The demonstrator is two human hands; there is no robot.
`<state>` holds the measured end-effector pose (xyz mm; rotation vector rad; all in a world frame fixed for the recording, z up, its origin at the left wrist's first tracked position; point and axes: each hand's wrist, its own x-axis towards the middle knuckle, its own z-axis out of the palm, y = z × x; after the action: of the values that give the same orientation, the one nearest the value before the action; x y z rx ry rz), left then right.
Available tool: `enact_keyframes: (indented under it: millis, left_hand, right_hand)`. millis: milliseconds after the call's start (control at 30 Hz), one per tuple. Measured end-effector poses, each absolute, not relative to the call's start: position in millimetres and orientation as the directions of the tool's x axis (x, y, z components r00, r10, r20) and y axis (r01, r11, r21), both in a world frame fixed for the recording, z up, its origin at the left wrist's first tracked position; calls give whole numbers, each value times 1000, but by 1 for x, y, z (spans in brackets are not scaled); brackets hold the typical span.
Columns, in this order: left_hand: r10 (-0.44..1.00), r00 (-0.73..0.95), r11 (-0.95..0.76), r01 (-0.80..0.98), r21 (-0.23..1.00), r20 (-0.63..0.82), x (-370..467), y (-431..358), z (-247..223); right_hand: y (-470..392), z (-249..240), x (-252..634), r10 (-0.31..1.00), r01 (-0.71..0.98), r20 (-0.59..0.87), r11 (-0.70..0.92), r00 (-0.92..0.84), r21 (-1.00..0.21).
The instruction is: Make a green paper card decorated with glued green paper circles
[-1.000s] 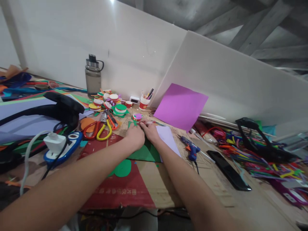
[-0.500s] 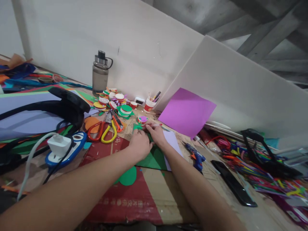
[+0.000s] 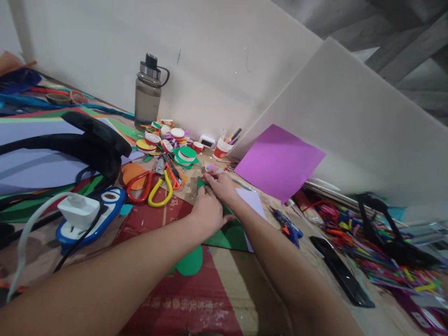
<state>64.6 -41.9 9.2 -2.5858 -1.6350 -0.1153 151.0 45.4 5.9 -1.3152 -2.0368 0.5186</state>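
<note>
- Green paper (image 3: pixel 229 237): on red-and-tan cardboard (image 3: pixel 189 298) atop the counter (image 3: pixel 353 247), partly beneath both hands.
- Left hand (image 3: pixel 207 211): pressed on the paper; cannot tell how far its grip is open.
- Right hand (image 3: pixel 222 187): grip closed on a red-ended pen (image 3: pixel 221 171).
- Lilac sheet (image 3: pixel 251 200): beside the green, right.
- Scissors (image 3: pixel 170 186): left.
- Glue gun (image 3: pixel 289 227): right.

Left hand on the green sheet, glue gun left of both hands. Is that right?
Not quite: the head view shows the glue gun to the right of both left hand and right hand. The left hand is on the green sheet.
</note>
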Motion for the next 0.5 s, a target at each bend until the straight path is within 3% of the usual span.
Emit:
enact_keyframes:
  millis: [500]
  left_hand:
    - [887, 459, -454, 887, -82, 55, 64, -46, 16]
  right_hand:
    - [38, 10, 149, 931, 752, 252, 361, -262, -552]
